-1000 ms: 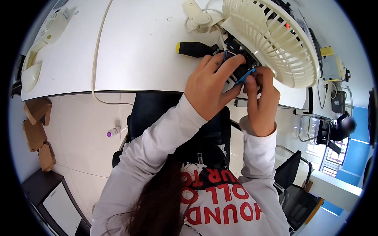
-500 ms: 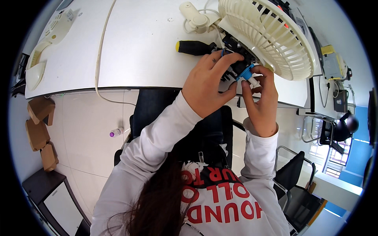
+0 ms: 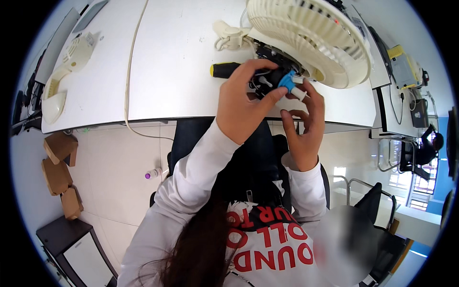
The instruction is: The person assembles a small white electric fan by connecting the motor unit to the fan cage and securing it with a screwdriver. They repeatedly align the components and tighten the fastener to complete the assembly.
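Observation:
A cream desk fan (image 3: 359, 57) with a slatted round cage lies on the white table (image 3: 167, 62), its black motor assembly (image 3: 267, 81) exposed on the near side. My left hand (image 3: 241, 103) is closed around the motor assembly, thumb against a blue plastic piece (image 3: 287, 82) with white stubs. My right hand (image 3: 306, 131) is just beside the blue piece, thumb and fingers apart and slightly curled; it holds nothing I can see. A screwdriver with a black and yellow handle (image 3: 224, 70) lies left of the motor, its tip hidden. Behind it is a cream jointed fan part (image 3: 232, 34).
Cream housing parts (image 3: 56, 103) lie at the table's left. A pale cable (image 3: 128, 76) crosses the table and hangs off the front edge. Cardboard boxes (image 3: 60, 149) and a purple-capped bottle (image 3: 154, 173) are on the floor. A person (image 3: 425, 149) sits far right.
My right hand has drawn back from the white stub, thumb now apart from it. The blue piece has turned, showing more of itself. The whole view has shifted slightly.

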`<state>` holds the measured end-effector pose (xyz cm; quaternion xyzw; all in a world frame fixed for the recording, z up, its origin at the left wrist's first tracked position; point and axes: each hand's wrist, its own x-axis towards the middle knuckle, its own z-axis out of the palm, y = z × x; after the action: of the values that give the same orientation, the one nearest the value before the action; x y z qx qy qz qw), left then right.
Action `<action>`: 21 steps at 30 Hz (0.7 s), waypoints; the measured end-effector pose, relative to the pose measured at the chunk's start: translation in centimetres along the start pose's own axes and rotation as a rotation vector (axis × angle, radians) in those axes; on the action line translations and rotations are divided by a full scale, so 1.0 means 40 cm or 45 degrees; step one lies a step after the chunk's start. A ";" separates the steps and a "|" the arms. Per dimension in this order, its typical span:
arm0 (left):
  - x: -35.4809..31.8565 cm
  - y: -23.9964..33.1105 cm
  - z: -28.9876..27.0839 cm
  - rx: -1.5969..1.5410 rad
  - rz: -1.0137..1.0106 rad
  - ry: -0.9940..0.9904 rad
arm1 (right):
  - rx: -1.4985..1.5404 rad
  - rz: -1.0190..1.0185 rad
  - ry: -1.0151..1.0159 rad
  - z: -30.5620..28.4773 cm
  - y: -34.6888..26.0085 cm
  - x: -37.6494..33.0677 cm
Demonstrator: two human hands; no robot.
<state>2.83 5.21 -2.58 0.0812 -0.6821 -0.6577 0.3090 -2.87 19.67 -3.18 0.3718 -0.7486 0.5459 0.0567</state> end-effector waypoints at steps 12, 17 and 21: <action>0.126 0.141 -0.126 -0.278 -0.246 -0.007 | -0.374 -0.681 0.103 0.016 -0.049 0.163; 0.192 0.151 -0.166 -0.339 -0.228 -0.004 | -0.465 -0.837 0.137 0.047 -0.063 0.240; 0.229 0.168 -0.209 -0.470 -0.289 -0.082 | -0.448 -0.962 0.193 0.074 -0.072 0.303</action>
<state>1.94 -5.81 6.19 0.0786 -0.5463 -0.8042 0.2206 -8.82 10.75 3.81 0.5636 -0.6353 0.3764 0.3702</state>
